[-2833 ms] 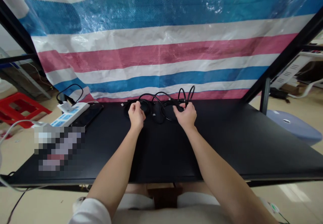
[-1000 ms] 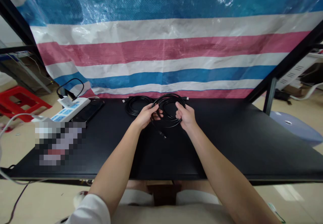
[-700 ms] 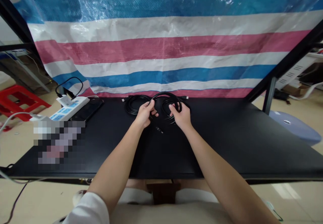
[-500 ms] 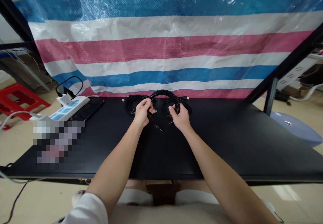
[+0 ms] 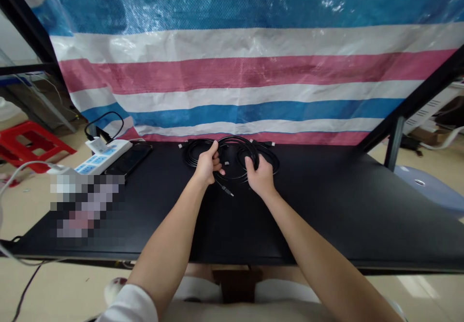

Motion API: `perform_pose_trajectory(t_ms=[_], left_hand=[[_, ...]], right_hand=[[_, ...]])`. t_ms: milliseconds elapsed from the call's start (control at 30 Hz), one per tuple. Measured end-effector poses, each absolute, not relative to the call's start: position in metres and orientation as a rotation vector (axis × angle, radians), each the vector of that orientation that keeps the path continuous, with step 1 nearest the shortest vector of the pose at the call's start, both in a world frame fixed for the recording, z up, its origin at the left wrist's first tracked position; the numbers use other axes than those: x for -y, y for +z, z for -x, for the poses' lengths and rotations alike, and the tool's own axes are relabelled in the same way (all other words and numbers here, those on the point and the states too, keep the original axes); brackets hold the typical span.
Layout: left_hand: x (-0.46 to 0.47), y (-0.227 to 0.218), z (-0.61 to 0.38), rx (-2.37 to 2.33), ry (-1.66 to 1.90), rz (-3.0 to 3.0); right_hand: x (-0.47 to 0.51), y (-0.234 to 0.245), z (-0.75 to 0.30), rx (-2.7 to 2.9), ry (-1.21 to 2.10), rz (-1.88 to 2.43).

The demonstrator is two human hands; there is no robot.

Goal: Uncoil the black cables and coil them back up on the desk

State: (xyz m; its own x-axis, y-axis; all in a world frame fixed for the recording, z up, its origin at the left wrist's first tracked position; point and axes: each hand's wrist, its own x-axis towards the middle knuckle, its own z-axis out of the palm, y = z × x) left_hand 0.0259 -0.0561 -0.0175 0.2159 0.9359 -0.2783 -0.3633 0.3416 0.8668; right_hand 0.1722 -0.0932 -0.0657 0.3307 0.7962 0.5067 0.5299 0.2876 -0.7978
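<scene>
On the black table (image 5: pixel 326 206), near its far edge, I hold a coil of black cable (image 5: pixel 234 160) between both hands. My left hand (image 5: pixel 207 165) is closed on the coil's left side and my right hand (image 5: pixel 259 177) is closed on its right side. One loose plug end (image 5: pixel 228 191) hangs toward me on the tabletop. Two more black cable coils lie beside it: one to the left (image 5: pixel 194 152) and one to the right (image 5: pixel 270 156), partly behind my right hand.
A white power strip (image 5: pixel 99 156) and a black phone (image 5: pixel 128 160) sit at the table's left rear. A striped tarp (image 5: pixel 239 80) hangs behind the table. A red stool (image 5: pixel 29 143) stands on the floor left, a pale blue stool (image 5: pixel 427 191) right.
The coil in my hands has come down from a raised, tilted position to lie low over the table between the other two coils. Both hands stayed closed on it.
</scene>
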Motion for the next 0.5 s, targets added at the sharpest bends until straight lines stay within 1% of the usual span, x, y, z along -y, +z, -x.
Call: perform_pose_trajectory(t_ms=[100, 233, 300, 433, 500], left_hand=[[0.050, -0.014, -0.010, -0.949, 0.963, -0.677], [0.041, -0.013, 0.012, -0.918, 1.014, -0.635], [0.036, -0.016, 0.021, -0.936, 1.137, -0.626], [0.024, -0.028, 0.033, -1.121, 1.475, -0.657], [0.019, -0.036, 0.037, -1.175, 1.477, -0.754]], right_hand=[[0.093, -0.059, -0.161, 1.467, 0.136, 1.509], [0.083, -0.039, -0.139, 1.736, 0.197, 1.911], [0.073, -0.028, -0.126, 1.834, 0.245, 2.044], [0.041, -0.021, -0.102, 1.812, 0.316, 2.068], [0.024, -0.026, -0.095, 1.730, 0.396, 2.065]])
